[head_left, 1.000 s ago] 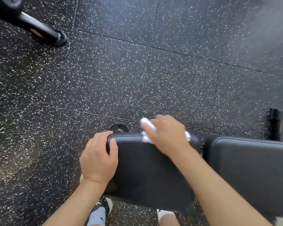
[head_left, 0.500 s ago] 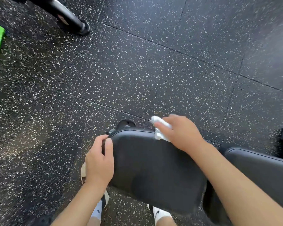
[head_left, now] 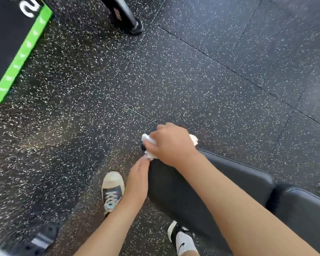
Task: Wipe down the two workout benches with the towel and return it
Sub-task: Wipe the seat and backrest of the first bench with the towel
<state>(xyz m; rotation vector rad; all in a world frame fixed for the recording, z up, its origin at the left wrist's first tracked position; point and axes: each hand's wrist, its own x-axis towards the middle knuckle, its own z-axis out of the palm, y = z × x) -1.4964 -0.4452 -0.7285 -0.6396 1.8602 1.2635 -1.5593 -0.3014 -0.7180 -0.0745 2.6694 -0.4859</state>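
The right hand (head_left: pixel 171 145) held the crumpled white towel (head_left: pixel 148 140) in its curled fingers, pressed on the far end of the black bench (head_left: pixel 229 174). The left hand (head_left: pixel 137 182) lay along the bench's left edge, fingers straight and close together, fingertips just beside the towel.

A single head-worn wide-angle view looks steeply down and forward, close above the person's forearms. The speckled rubber floor (head_left: pixel 192 74) fills the upper frame; the bench pad (head_left: pixel 229 174) occupies the lower right corner. Lines bend toward the edges. No second view is provided.
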